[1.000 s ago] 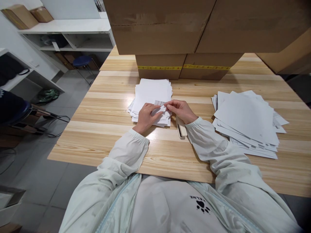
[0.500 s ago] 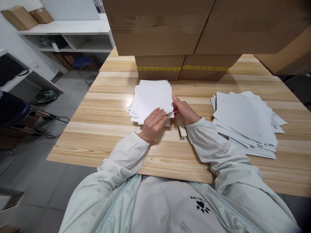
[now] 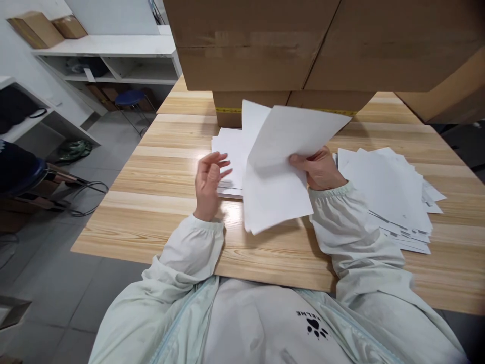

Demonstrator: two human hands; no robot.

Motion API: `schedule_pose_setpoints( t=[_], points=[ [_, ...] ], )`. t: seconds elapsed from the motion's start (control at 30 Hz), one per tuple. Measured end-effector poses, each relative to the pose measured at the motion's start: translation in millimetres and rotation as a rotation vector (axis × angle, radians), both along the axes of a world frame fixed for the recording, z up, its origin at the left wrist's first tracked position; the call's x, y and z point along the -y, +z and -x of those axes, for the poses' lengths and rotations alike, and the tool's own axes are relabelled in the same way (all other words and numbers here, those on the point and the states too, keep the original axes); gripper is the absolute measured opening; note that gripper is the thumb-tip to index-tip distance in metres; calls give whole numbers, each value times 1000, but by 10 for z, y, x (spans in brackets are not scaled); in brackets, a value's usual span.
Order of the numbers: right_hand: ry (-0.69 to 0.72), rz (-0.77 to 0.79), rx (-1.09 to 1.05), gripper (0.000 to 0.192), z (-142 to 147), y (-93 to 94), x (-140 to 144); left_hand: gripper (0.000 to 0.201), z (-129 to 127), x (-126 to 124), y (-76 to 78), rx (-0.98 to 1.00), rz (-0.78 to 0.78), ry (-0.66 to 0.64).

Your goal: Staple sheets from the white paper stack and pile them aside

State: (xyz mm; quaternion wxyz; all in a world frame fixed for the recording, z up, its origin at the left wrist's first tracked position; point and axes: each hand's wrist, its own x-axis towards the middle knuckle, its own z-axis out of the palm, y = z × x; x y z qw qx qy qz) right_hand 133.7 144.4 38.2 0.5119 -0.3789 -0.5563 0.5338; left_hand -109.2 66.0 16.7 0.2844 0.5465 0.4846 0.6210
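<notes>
My right hand (image 3: 321,168) grips some white paper sheets (image 3: 280,167) by their right edge, thumb on top. The sheets are lifted off the table and bend, fanning apart at the upper end; how many there are I cannot tell. My left hand (image 3: 209,184) hovers at the left with its fingers apart, holding nothing. Just beyond its fingertips lies a stack of paper (image 3: 230,144), partly covered by the raised sheets. A second, untidy paper pile (image 3: 382,182) rests to the right of my right hand. The stapler seen earlier is hidden now.
Large cardboard boxes (image 3: 250,50) are stacked at the back of the wooden table (image 3: 144,217). Another carton (image 3: 443,96) stands at the far right. Beyond the table's left edge are white shelves (image 3: 113,45) and a blue stool (image 3: 130,97).
My right hand has raised sheets from the left stack and moved right and slightly up with them. My left hand has come off the paper and shifted left, fingers spread.
</notes>
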Motion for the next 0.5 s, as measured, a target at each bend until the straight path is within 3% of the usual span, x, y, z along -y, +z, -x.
schedule_pose_setpoints(
  t=[0.1,0.17,0.33,0.43,0.5],
  points=[
    [97,45,35,47,95,0,82,84,42,-51,40,137,203,-337],
    [125,74,107,43,169,-29,120,88,-5,-23,3,234,301,-445],
    [189,86,205,40,223,-87,139,61,-122,12,-172,449,472,-506],
    [284,56,278,38,136,-7,131,56,-121,-9,-199,461,510,-545],
    [243,-32,338,34,-12,102,105,57,-116,-11,-169,457,487,-558]
  ],
)
